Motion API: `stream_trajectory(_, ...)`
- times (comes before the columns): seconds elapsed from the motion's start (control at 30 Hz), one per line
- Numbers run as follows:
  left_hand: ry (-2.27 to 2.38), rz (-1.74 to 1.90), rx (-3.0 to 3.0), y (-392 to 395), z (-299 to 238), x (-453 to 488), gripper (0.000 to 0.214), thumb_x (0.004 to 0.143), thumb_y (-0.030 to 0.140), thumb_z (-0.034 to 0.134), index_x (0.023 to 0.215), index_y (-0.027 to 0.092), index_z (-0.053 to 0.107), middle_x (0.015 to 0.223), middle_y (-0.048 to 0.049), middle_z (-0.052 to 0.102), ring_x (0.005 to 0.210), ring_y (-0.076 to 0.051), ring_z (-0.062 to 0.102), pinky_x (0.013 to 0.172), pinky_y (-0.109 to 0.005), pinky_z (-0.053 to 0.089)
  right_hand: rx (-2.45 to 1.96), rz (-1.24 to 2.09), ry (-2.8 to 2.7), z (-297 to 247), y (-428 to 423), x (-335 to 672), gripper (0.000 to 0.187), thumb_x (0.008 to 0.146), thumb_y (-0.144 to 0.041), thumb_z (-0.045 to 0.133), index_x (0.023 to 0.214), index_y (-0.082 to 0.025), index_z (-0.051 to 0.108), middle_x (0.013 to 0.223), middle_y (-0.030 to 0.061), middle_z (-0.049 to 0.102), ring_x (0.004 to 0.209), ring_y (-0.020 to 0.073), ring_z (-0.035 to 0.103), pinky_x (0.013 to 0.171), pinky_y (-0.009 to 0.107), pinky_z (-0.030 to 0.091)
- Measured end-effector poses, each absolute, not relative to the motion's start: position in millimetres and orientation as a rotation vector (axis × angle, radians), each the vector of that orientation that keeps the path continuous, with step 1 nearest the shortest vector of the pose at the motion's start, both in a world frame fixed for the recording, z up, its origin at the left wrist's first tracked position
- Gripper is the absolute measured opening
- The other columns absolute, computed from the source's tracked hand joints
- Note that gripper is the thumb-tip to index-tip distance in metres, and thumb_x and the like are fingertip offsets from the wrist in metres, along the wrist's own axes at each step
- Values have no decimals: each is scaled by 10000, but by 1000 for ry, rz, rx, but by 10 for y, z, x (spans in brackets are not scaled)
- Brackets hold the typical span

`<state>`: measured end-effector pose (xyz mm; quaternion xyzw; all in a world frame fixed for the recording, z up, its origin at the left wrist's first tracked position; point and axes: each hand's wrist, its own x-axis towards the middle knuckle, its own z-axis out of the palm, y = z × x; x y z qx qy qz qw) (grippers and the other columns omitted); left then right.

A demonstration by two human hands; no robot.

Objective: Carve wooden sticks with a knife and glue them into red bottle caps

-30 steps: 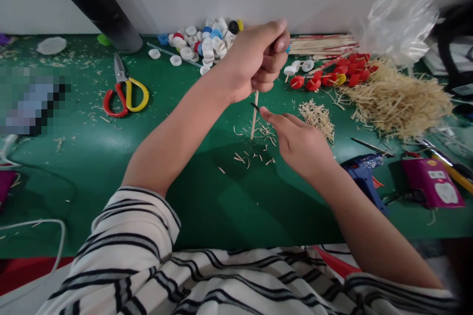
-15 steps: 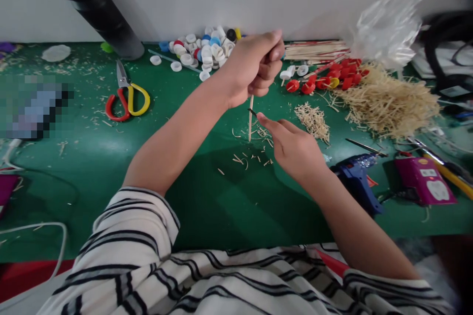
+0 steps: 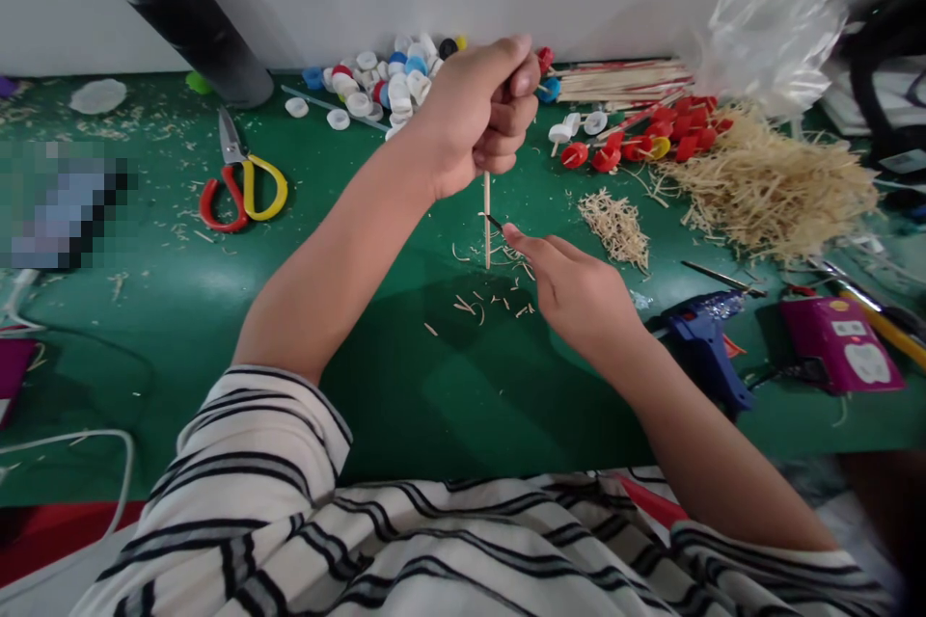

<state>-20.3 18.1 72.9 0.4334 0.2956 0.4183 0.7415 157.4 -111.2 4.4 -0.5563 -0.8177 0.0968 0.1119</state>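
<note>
- Your left hand (image 3: 481, 106) is curled into a fist around a thin wooden stick (image 3: 487, 246).
- The stick is pale, straight and skinny, like light straw, and it points almost straight down out of the bottom of your fist (its top part is hidden, so I cannot tell how long it is).
- The stick is in front of you, over the middle of the green table (image 3: 405, 405); I cannot tell if its low end touches the top.
- Your right hand (image 3: 583, 294) is just below and to the right, pinching a small dark blade (image 3: 495, 224) with the pointing finger stretched along it.
- The blade's tip meets the side of the stick, and a tiny pale bit pokes out there.
- Little wood curls (image 3: 470, 306) lie on the table near the stick's low end.
- A small heap of short shavings (image 3: 614, 227) sits to the right of the stick, and a bigger, fluffy heap of long shavings (image 3: 774, 188) sits past it.
- Red and yellow scissors (image 3: 242, 183) lie well off to your left.
</note>
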Motion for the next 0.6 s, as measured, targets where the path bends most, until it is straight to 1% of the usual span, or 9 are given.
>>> stream_trajectory(0.07, 647, 891, 924, 167, 737, -205, 464, 1099, 302, 375, 649, 209, 438, 556, 70, 143, 414, -42, 95, 417, -165, 111, -1626, 277, -2401, 36, -1122, 1581, 610, 1044, -120, 368, 1592, -271, 589, 1114, 66, 759, 757, 156, 612, 584, 266, 360)
stream_trajectory(0.23, 626, 932, 976, 94, 772, -170, 481, 1096, 311, 357, 633, 208, 438, 562, 80, 125, 439, -41, 53, 426, -164, 83, -1630, 225, -2403, 45, -1146, 1577, 617, 1031, -116, 371, 1582, -261, 609, 1046, 63, 741, 698, 149, 559, 563, 272, 334)
stream_trajectory(0.4, 593, 892, 1019, 3, 799, -119, 481, 1098, 325, 369, 641, 198, 445, 548, 79, 151, 448, -31, 52, 418, -154, 104, -1622, 93, -2405, 109, -1132, 1529, 652, 1010, -95, 369, 1579, -296, 616, 984, 49, 726, 666, 139, 529, 554, 269, 314)
stream_trajectory(0.53, 587, 913, 1024, -32, 815, -97, 461, 1069, 349, 500, 641, 188, 445, 546, 85, 170, 458, -13, 43, 416, -144, 100, -1669, 18, -2441, 96, -1117, 1517, 659, 997, -107, 400, 1578, -329, 617, 1066, 56, 757, 652, 140, 542, 534, 286, 275)
stream_trajectory(0.6, 604, 918, 1009, 1, 806, -117, 456, 1071, 314, 492, 635, 186, 454, 541, 81, 178, 449, -17, 61, 411, -148, 110, -1683, 51, -2522, 38, -1127, 1527, 666, 982, -112, 431, 1576, -347, 619, 1148, 63, 777, 666, 145, 571, 528, 293, 261)
